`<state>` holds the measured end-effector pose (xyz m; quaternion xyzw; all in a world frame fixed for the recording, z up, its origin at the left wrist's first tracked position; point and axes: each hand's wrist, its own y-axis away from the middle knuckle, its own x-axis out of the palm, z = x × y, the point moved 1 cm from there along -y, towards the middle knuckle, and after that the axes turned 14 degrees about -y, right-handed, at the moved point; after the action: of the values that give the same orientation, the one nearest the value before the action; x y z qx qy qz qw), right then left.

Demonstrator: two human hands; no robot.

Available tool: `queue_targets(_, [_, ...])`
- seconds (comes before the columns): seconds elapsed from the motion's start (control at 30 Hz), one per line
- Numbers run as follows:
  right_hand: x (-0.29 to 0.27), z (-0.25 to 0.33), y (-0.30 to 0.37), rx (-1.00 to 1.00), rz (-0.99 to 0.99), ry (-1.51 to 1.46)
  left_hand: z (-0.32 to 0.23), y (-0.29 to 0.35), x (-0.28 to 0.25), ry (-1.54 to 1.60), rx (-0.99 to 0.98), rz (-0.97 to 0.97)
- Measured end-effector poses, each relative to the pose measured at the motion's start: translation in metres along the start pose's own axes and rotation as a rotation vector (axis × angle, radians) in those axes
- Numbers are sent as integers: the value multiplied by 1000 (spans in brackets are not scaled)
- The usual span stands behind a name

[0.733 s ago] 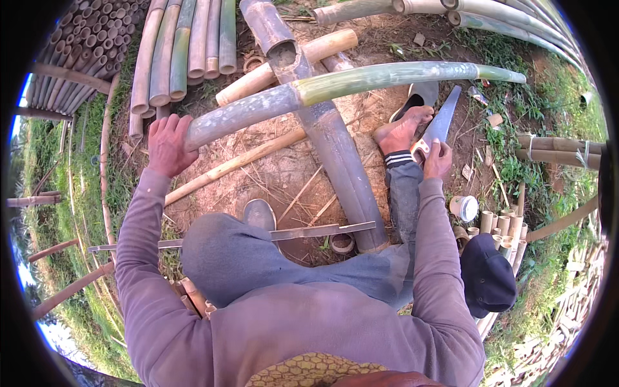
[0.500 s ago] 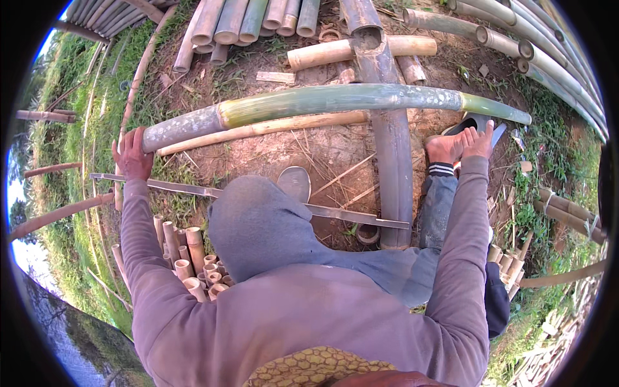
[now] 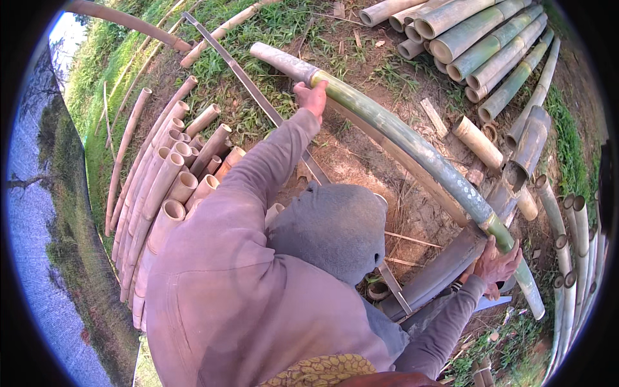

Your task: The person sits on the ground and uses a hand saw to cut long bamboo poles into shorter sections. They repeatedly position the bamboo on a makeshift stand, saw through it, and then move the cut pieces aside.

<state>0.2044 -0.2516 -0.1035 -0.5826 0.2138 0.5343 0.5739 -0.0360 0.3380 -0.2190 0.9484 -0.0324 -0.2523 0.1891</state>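
A long green bamboo pole slants across the view, from upper left to lower right. My left hand is wrapped round its near side, close to the node by the grey upper-left end. Toward the other end, my right hand is curled against the pole beside a yellowish node, its fingers partly hidden. Below that hand, a pale metal blade shows; its handle is out of sight. The pole crosses over a thick dark bamboo log on the ground. My knee is bent in front of me.
Cut bamboo lengths stand bundled at left. More poles are stacked at upper right, others at the right edge. A long flat strip runs past my left forearm. A short bamboo piece lies beside the log.
The view has turned left. My left hand has moved from the pole's end inward to its node. My right hand has gone from beside my foot to the pole.
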Motion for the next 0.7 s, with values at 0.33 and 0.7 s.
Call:
queue_targets(0.33, [0, 37, -35, -444, 472, -11, -38, 45, 42, 402, -156, 336])
queue_targets(0.7, [37, 210, 108, -555, 534, -488, 62, -24, -89, -515, -24, -536])
